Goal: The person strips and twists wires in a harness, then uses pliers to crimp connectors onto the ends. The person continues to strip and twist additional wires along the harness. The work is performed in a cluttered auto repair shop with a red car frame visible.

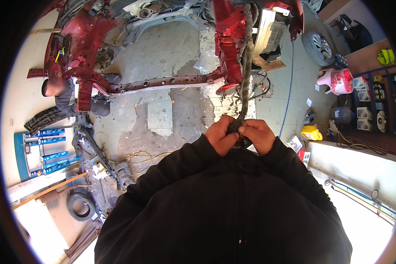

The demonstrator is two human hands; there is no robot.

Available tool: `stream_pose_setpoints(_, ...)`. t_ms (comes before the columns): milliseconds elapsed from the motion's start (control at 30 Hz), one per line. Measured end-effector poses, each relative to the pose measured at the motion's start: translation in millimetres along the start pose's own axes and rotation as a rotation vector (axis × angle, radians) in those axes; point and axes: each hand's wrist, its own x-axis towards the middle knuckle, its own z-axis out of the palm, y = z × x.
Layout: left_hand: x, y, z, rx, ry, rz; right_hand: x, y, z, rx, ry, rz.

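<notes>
A dark ribbed corrugated hose, like a wiring loom sleeve [245,83], runs down from the red car body frame [230,48] at the top toward me. My left hand [221,135] is closed round its near end, thumb and fingers pressed together. Beside it my right hand [258,134] pinches the same end, the thumb lying on top. Both hands are close together in front of my chest. The tip of the sleeve is partly hidden between my fingers, so its details cannot be made out.
A red crossmember [163,82] spans the car front. At the left another person [66,97] crouches by the frame. To the right are a wheel [317,47], a blue cable [288,97], a yellow container [311,133] and a shelf of parts [376,101]. A tyre [80,207] lies lower left.
</notes>
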Motion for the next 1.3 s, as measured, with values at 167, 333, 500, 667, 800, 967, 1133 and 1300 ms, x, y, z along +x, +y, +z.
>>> stream_pose_setpoints(167,0.8,3.5,2.1,0.111,0.018,0.029,6.2,46.1,-29.1,-0.126,-0.022,-0.072)
stream_pose_setpoints(333,-5.9,20.3,-11.2,-0.336,-0.013,0.001,-11.1,132.2,-104.9,-1.114,0.364,0.308)
stream_pose_setpoints(500,7.9,11.4,-15.6,-0.310,0.023,-0.158,-45.8,131.5,-120.0,-0.688,0.307,0.146)
stream_pose_setpoints(667,14.3,2.2,-11.0,-0.157,0.052,-0.057,-27.8,55.4,-69.2,-0.204,0.133,-0.004)
stream_pose_setpoints(800,14.8,2.0,-11.8,-0.111,0.019,-0.049,-35.3,23.3,-53.8,-0.289,0.135,-0.072)
stream_pose_setpoints(967,12.6,1.4,-12.7,-0.040,0.040,-0.070,-38.5,28.9,-52.4,-0.293,0.244,-0.126)
stream_pose_setpoints(1133,11.0,2.1,-14.6,-0.062,0.028,-0.027,-36.1,35.3,-51.5,-0.259,0.302,-0.092)
stream_pose_setpoints(1300,11.1,6.8,-15.1,-0.043,0.037,-0.012,-37.2,35.2,-50.0,-0.233,0.339,-0.104)
